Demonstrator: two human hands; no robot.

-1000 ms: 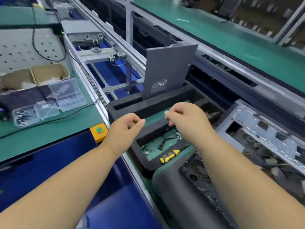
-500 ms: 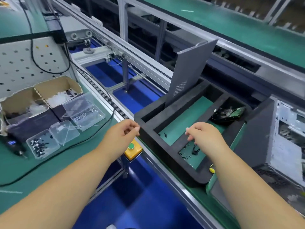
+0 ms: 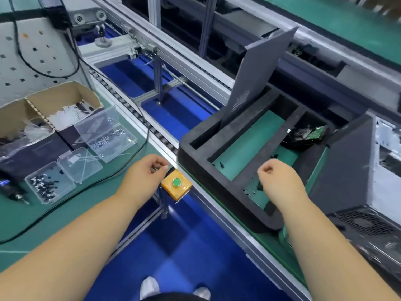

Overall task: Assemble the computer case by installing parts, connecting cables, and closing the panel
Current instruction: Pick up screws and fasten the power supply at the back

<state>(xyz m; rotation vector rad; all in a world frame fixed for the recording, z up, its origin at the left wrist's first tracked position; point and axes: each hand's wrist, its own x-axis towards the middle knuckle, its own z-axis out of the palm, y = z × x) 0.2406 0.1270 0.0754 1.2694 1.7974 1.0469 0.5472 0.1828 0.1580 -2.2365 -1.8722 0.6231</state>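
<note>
left hand [image 3: 144,173]: fingers curled, thumb meeting fingertips; whether something small is pinched there cannot be told. it hovers just beside the yellow button box [image 3: 176,185], over the bench edge.
right hand [image 3: 276,178]: fingers curled together, nothing visibly held; it hangs above the near compartment of the black foam tray [image 3: 196,164].
computer case [image 3: 368,192]: to the right of the right hand, open side up, its grey side panel [image 3: 260,72] standing upright in the tray's far slot, well beyond both hands.
fastener supply: clear screw boxes [image 3: 108,135] lie to the left of the left hand, near but apart from it.
risk, dropped part: if a screw is pinched, it could probably fall into the conveyor gap below the left hand.
risk, accidental press: a low left wrist might strike the green button.
risk, panel: likely to tip if the tray is knocked.
legible writing: none readable; no brand or label resolves.
</note>
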